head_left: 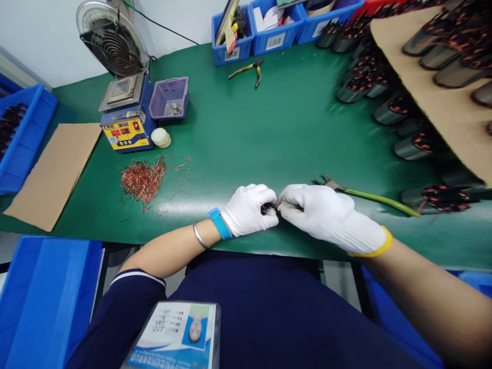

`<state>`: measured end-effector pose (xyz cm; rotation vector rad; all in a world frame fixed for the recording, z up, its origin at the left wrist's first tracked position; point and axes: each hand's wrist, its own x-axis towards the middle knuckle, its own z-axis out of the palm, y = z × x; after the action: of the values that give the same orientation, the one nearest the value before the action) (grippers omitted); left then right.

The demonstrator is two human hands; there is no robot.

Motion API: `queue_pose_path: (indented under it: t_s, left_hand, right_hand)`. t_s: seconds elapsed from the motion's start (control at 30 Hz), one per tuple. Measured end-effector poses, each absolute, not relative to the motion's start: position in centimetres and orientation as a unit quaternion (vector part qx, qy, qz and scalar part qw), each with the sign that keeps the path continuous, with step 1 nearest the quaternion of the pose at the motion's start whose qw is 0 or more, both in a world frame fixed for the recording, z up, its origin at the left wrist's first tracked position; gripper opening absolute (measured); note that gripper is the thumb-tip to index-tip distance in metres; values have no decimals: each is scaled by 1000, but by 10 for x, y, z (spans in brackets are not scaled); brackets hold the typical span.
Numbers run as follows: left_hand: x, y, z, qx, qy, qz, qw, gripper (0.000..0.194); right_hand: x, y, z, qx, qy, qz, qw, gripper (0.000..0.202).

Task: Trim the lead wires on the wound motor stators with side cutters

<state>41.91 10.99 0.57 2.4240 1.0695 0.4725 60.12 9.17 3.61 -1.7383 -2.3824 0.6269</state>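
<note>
My left hand (251,210), in a white glove, is closed around a small dark part (268,208) near the table's front edge. Most of that part is hidden by the fingers, so its kind is unclear. Against it, my gloved right hand (311,207) has thumb and fingertips pinched together; what they grip does not show. Just beyond the right hand lie cutting pliers (369,199) with long green handles, jaws pointing left. To their right, a metal stator with copper windings (442,199) lies on its side.
Copper wire clippings (143,179) are heaped left on the green table (269,123). Behind them stand a solder pot (126,128), a purple bin (169,97) and a fan (115,48). Small pliers (248,70) lie before blue bins (277,38). More stators (355,87) surround a cardboard-topped stack (426,102).
</note>
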Motion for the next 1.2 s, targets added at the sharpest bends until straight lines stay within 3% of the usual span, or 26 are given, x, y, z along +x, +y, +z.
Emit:
queue_pose_path:
  t_s: [0.13, 0.5, 0.63, 0.83, 1.2]
  left_hand:
    - [418, 111, 5, 876, 383, 180, 231, 5]
    - [420, 111, 5, 872, 381, 201, 234, 7]
    - [420, 111, 3, 870, 377, 213, 236, 7]
    - [420, 112, 1, 874, 378, 211, 223, 8]
    - [418, 111, 9, 874, 385, 201, 217, 11]
  right_hand:
    - [604, 94, 35, -590, -753, 282, 71, 24]
    - [612, 93, 39, -608, -709, 343, 97, 21]
    - [615, 82, 44, -582, -721, 365, 94, 45]
    - [617, 74, 48, -589, -714, 379, -5, 34]
    - [606, 100, 35, -603, -713, 350, 76, 38]
